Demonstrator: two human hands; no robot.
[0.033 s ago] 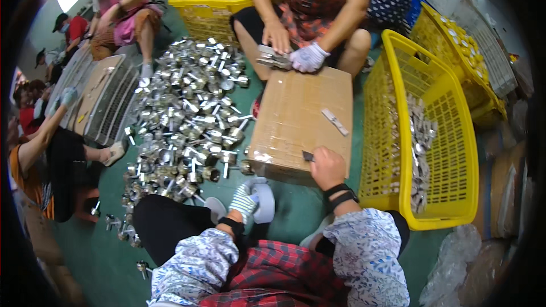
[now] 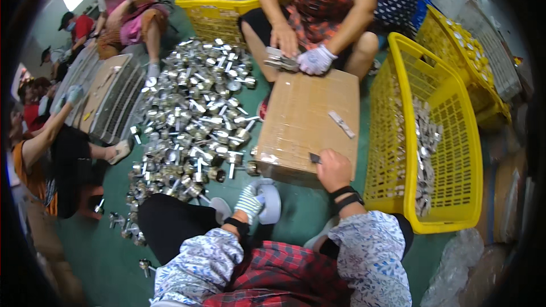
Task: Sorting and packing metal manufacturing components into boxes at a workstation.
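Observation:
My left hand point(image 2: 248, 202), in a striped glove, is closed on the rim of a pale grey ring-shaped roll point(image 2: 274, 204), which looks like tape. It is beside the near left corner of a cardboard box point(image 2: 301, 105). My bare right hand point(image 2: 335, 169) is over the box's near right part, fingers pinched on a small dark flat piece point(image 2: 314, 158). Farther along the box top lies a slim pale metal strip point(image 2: 341, 124). Across from me, a co-worker's gloved hand point(image 2: 316, 59) and bare hand hold a stack of metal pieces point(image 2: 281, 59) at the box's far edge.
A big heap of shiny metal parts with stems point(image 2: 196, 113) covers the green floor left of the box. A yellow basket point(image 2: 478, 193) holding metal strips stands at the right. Another yellow basket point(image 2: 199, 3) is behind. Clear plastic point(image 2: 458, 258) lies lower right.
The whole scene has shifted slightly to the right in the picture. Both my hands keep their hold and their places by the box.

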